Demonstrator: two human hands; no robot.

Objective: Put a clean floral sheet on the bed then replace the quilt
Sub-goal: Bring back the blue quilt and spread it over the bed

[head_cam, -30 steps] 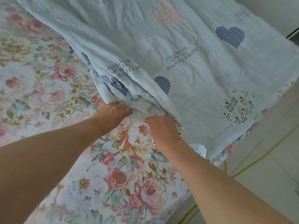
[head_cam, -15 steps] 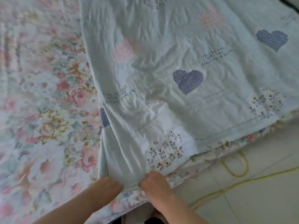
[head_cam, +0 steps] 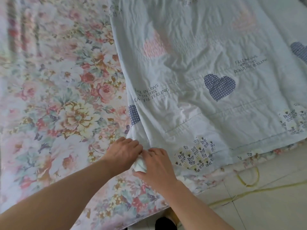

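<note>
Both hands together, left hand and right hand bunching quilt corner | quilt now spread flatter beyond my hands than a second ago | sheet left of them, uncovered; I judge unfolding remains.

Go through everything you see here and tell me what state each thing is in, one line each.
floral sheet: spread flat on the bed, right part covered by the quilt.
quilt: lying over the sheet, wrinkled, near corner bunched.
left hand: gripping the bunched quilt corner.
right hand: gripping the same corner.
yellow cord: lying loose on the floor.
</note>
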